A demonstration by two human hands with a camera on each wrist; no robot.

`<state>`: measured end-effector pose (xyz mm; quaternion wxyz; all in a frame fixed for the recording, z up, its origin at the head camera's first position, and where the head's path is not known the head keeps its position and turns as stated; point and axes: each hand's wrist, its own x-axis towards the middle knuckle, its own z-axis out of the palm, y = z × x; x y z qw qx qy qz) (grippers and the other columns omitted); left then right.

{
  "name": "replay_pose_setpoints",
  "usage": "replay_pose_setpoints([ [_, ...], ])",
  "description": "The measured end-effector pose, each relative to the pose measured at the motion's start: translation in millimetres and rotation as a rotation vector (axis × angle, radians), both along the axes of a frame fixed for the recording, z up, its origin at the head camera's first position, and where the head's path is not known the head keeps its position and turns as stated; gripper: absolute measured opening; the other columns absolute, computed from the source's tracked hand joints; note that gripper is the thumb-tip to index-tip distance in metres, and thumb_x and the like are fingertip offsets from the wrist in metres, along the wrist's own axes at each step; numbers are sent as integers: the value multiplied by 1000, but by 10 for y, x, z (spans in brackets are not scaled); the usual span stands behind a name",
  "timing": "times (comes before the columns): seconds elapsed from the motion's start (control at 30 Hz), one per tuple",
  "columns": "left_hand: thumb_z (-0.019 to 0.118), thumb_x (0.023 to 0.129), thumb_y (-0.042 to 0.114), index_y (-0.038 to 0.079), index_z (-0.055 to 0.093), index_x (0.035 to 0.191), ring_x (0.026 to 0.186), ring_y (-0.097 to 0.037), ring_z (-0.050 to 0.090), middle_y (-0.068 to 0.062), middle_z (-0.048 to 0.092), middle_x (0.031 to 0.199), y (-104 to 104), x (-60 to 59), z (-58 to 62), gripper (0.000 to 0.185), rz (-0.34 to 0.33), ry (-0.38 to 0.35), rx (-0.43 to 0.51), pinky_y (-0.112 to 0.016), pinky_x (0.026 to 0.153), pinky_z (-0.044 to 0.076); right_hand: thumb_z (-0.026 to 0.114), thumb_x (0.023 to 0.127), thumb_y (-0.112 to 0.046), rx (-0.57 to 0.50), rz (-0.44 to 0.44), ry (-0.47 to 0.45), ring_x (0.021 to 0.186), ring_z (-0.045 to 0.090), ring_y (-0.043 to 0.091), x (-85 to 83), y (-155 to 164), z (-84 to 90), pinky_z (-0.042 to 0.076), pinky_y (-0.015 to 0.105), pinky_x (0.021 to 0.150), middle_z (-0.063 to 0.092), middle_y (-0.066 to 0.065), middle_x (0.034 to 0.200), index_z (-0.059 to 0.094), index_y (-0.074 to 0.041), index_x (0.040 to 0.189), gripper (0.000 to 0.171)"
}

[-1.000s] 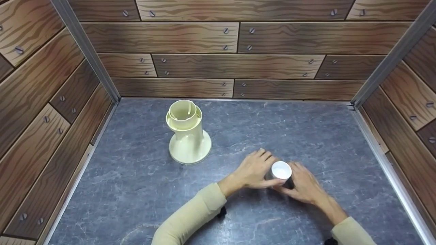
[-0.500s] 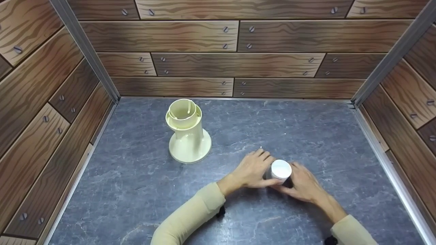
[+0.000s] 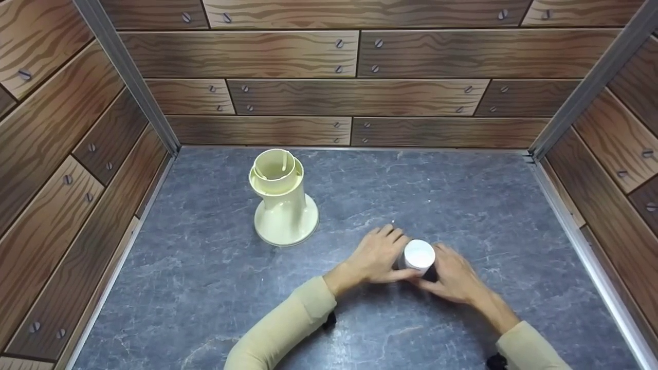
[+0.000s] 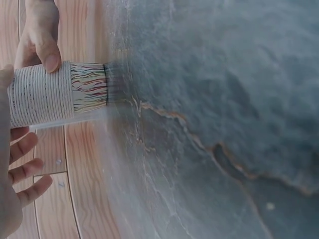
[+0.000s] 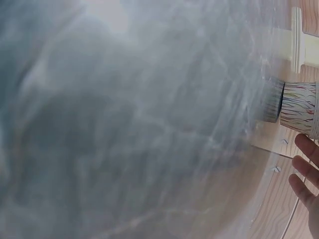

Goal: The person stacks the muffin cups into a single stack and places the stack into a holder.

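- While both hands closed in from either side, the stack of paper cups (image 3: 419,255) stood on the grey tabletop (image 3: 205,288), toward the near right, well apart from the cream plastic stand (image 3: 281,198).
- Nested cups of that sort looked light and thin-walled; I judged they would crush under a hard squeeze and topple easily, so the ribbed rims (image 4: 40,94) seemed the safest place to grip.
- From the left, the left hand (image 3: 379,255) had its fingers wrapped round the stack's side, the thumb (image 4: 47,52) pressed on the rims.
- Opposite it, the right hand (image 3: 455,277) lay against the other side, its fingers (image 5: 306,164) only loosely bent.
- Both forearms, in pale sleeves (image 3: 280,329), angled in low over the tabletop toward each other.
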<state>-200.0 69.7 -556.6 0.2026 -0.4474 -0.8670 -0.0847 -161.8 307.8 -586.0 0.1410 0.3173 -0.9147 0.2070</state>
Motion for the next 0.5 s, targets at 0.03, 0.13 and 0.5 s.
replay_pose_setpoints([
  [0.03,44,92,78,17,63,125,105,-17,53,1,61,115,-8,0,-2,72,2,0,0,-31,88,48,86,76,-41,-1,-1,-8,99,62,32,-1,-7,5,51,54,84,66,15,110,59,6,129,75],
  [0.13,45,92,78,17,64,124,105,-17,53,1,61,115,-35,2,-5,72,7,10,-3,-32,90,48,86,75,-39,0,-7,-22,100,62,32,-7,-35,19,52,53,84,65,14,111,59,6,130,76],
  [0.5,45,90,79,15,64,119,101,-18,53,0,61,110,-161,8,4,73,13,56,-10,-34,89,48,87,72,-41,12,26,19,95,60,30,-51,-139,42,51,50,83,65,12,106,61,5,125,74],
])
